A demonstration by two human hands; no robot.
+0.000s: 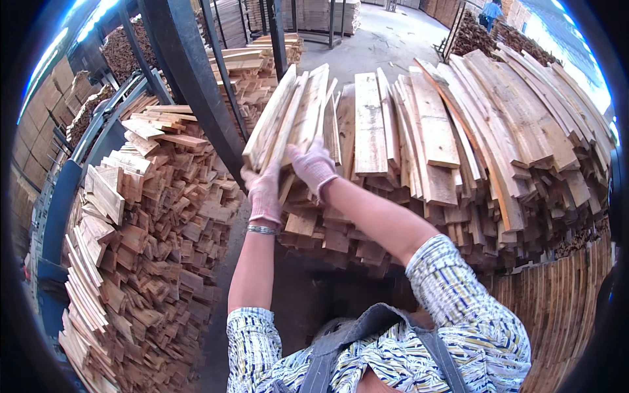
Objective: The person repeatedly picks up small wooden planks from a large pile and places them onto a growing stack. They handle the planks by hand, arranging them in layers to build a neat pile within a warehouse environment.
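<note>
Smooth gray floor (386,33) spreads out beyond the dark metal post (198,85). Just right of the post are the long, flat boards (282,121), pale with brown lines. The left hand (263,195), in a soft knit glove, is clamped on their near ends. The right hand (315,170), gloved too, squeezes their right side. Rough wood fills a big pile (436,134) farther right of the post and a bumpy stack (164,223) left of it.

Left hand (263,191) has its fingers partly hidden at the ends of the boards (293,121), right hand (316,171) slightly blurred, distant person in blue (489,11) too small for detail, apron (322,367) cut off below.
</note>
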